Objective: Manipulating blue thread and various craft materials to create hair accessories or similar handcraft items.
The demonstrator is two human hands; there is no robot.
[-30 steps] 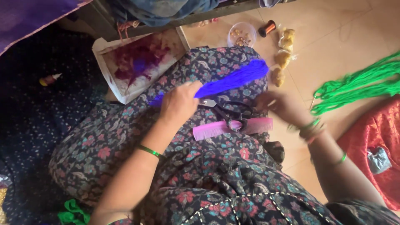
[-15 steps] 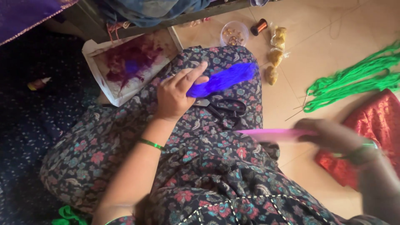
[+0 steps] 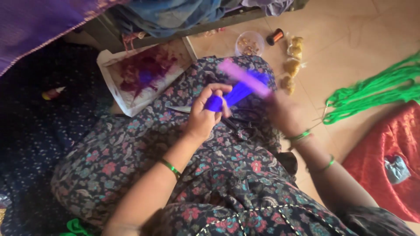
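Pink comb (image 3: 244, 78) risen over blue tassel (image 3: 232, 96), left hand (image 3: 204, 114) pinching

Green cords (image 3: 372, 98) on floor, red cloth (image 3: 389, 161), stained tray (image 3: 144, 74), copper spool (image 3: 275, 36).

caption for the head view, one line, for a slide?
Seated on the floor, left hand pinches a blue thread bundle while right hand draws a pink comb across it; scissors rest on the lap.

Floor (image 3: 350, 26) w/ green yarn (image 3: 372, 98)
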